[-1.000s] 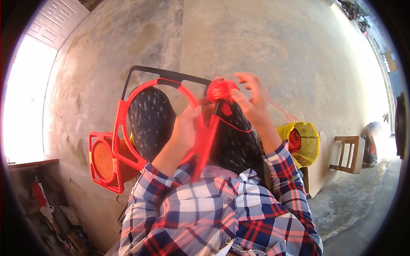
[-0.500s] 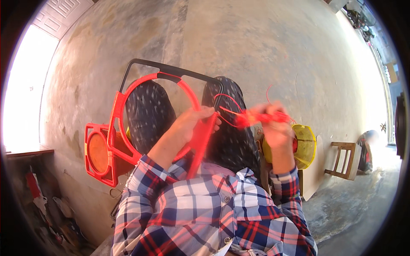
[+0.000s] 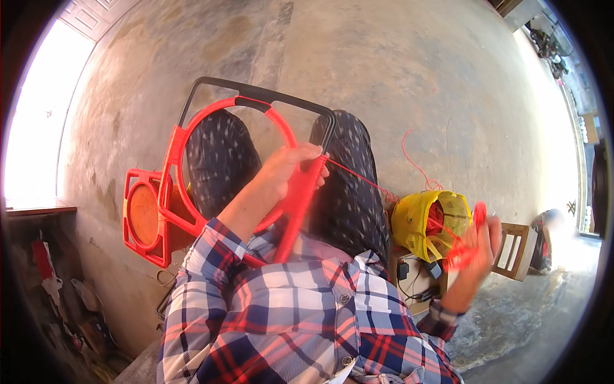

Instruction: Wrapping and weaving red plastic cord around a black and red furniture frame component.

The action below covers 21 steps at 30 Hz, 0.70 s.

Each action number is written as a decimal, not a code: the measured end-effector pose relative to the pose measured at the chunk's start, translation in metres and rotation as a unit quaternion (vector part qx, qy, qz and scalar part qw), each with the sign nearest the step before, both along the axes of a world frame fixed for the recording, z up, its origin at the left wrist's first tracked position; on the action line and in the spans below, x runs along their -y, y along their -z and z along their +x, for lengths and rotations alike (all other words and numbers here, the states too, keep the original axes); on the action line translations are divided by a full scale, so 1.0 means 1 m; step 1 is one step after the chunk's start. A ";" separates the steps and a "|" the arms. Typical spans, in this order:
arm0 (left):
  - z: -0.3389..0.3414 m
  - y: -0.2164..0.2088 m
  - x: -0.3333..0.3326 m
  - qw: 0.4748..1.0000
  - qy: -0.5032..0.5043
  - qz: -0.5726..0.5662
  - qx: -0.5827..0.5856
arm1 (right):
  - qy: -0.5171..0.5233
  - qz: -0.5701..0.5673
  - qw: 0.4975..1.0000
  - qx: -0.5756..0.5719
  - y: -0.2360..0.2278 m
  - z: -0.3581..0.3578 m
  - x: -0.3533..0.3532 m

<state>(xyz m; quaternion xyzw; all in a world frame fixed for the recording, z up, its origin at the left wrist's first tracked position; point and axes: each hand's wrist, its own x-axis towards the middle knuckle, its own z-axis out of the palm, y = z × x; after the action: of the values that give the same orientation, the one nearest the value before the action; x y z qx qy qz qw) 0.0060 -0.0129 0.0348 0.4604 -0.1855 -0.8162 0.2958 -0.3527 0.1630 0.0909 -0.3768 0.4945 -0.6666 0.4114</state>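
Note:
A square black frame with a round opening, largely wrapped in red cord (image 3: 174,153), leans over my lap. My left hand (image 3: 281,171) is closed on its right side, near the corner where the bare black bar (image 3: 275,96) starts. From that side a thin red cord (image 3: 358,177) runs right toward a yellow container (image 3: 409,225) with more red cord inside. Out to the right, beyond the container, my right hand (image 3: 478,246) holds a bundle of red cord (image 3: 459,257). Motion smears this hand and the bundle.
Another frame in red (image 3: 131,214), with an orange round part, stands at my left. A small wooden stool (image 3: 511,249) and a blurred person (image 3: 545,233) are at the right. Black cables (image 3: 419,294) lie below the yellow container. A loose red cord (image 3: 409,150) curls up from it.
My right hand has swung right and down with the red cord bundle, away from the frame. The cord from the frame is now drawn straighter. My left hand keeps its hold.

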 end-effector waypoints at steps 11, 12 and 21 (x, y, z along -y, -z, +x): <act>-0.001 -0.003 -0.011 0.996 0.033 -0.051 -0.062 | -0.276 0.025 0.883 -0.378 0.059 0.152 0.131; -0.003 -0.005 -0.013 0.997 0.032 -0.046 -0.056 | -0.263 0.091 0.909 -0.310 0.056 0.159 0.142; -0.010 -0.003 -0.014 0.997 0.046 -0.055 -0.034 | -0.327 0.042 0.937 0.112 0.060 0.172 0.175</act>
<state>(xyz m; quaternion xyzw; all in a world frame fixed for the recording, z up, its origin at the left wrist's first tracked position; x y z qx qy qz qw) -0.0040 0.0015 0.0379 0.4062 -0.2411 -0.8328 0.2889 -0.1811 -0.0123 0.0307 -0.4232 0.3219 -0.5117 0.6749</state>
